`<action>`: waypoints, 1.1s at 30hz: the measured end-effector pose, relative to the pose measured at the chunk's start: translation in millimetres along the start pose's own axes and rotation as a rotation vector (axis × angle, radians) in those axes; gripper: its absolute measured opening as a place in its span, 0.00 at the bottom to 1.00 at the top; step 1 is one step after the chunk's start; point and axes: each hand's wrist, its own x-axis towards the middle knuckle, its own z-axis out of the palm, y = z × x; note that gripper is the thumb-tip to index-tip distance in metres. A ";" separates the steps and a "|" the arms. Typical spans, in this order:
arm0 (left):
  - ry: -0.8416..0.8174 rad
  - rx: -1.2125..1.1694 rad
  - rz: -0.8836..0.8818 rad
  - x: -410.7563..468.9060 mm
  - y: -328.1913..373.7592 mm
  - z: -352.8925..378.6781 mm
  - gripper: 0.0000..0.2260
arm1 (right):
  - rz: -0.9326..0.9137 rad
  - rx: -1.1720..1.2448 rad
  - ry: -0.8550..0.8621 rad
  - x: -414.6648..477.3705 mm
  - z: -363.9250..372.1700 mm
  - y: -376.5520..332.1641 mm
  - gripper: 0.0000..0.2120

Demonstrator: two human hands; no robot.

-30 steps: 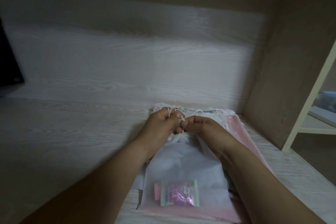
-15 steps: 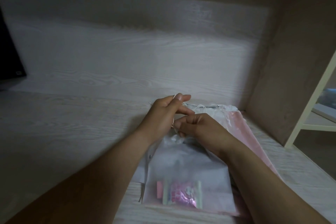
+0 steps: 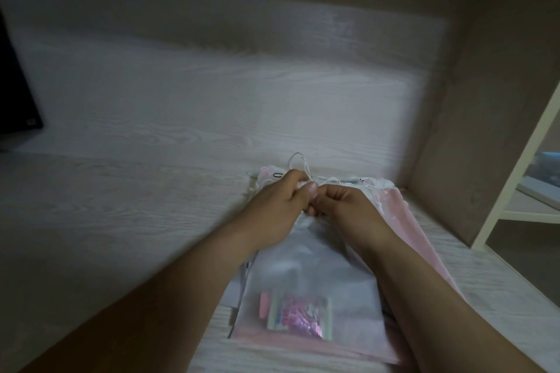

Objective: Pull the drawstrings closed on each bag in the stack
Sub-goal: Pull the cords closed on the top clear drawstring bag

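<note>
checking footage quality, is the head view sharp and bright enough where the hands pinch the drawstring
Head view: dim, brightest on the back panel; left hand and right hand slightly blurred; the thin drawstring loop above them faint but traceable; no glare on the top bag.

The counter (image 3: 121, 221) and the back panel (image 3: 242, 85) show pale wood grain with a matt, lightly textured finish. The white bag (image 3: 318, 266) on top is a thin, translucent, matt cloth, softly creased. Its drawstring (image 3: 298, 157) is fine white cord. The pink bag (image 3: 394, 212) beneath has a faint satin sheen. Inside the white bag, a packet (image 3: 300, 316) looks like glossy, crinkled pink foil. The shelf frame (image 3: 515, 166) at the counter's right edge is smooth and cream-painted.
</note>
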 end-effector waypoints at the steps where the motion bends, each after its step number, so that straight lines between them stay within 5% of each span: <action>1: 0.012 0.039 0.012 -0.2 0.8 -0.6 0.11 | -0.006 -0.018 0.014 0.8 -0.2 0.5 0.16; 9: 0.027 0.194 -0.081 6.3 4.5 -11.2 0.11 | -0.030 -0.061 0.065 7.8 -1.0 7.6 0.07; 15: -0.108 -0.194 -0.225 0.2 6.0 -15.9 0.11 | 0.033 -0.038 0.106 6.3 -2.1 6.6 0.06; 33: -0.033 -0.177 -0.104 3.6 -17.1 -3.2 0.09 | 0.032 0.030 0.014 1.7 -9.2 4.4 0.06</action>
